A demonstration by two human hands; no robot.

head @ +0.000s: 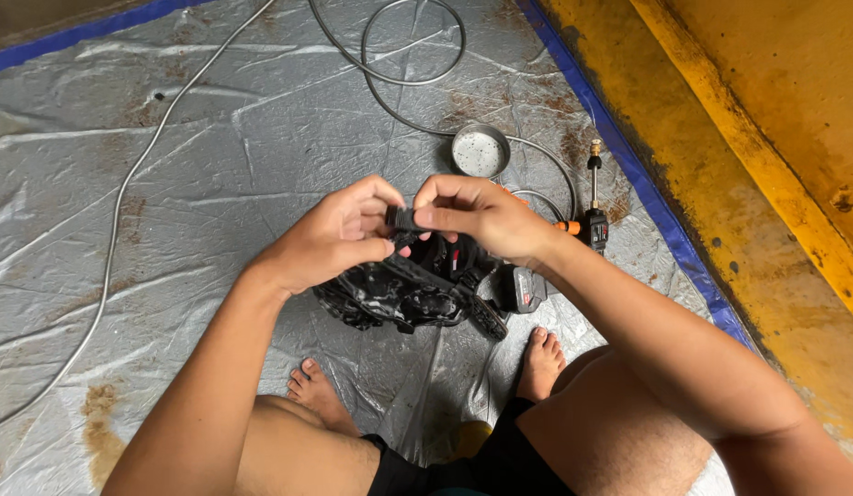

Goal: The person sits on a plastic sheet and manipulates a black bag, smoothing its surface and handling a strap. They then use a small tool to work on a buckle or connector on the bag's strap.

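Note:
My left hand (330, 234) and my right hand (481, 216) meet over a wet black shoe (403, 289) and both pinch a black strap (403, 219) that rises from it. The shoe has red inner trim and lies on a grey plastic sheet (215, 184) just beyond my bare feet (321, 390). Its treaded sole shows at the right end. I sit low, with my knees on either side.
A small round metal bowl (480, 150) stands behind the shoe. A black spray gun with an orange fitting (592, 220) lies to the right, joined to a thin grey hose (408, 41) coiled across the sheet. A yellow painted wall (766, 138) borders the right side.

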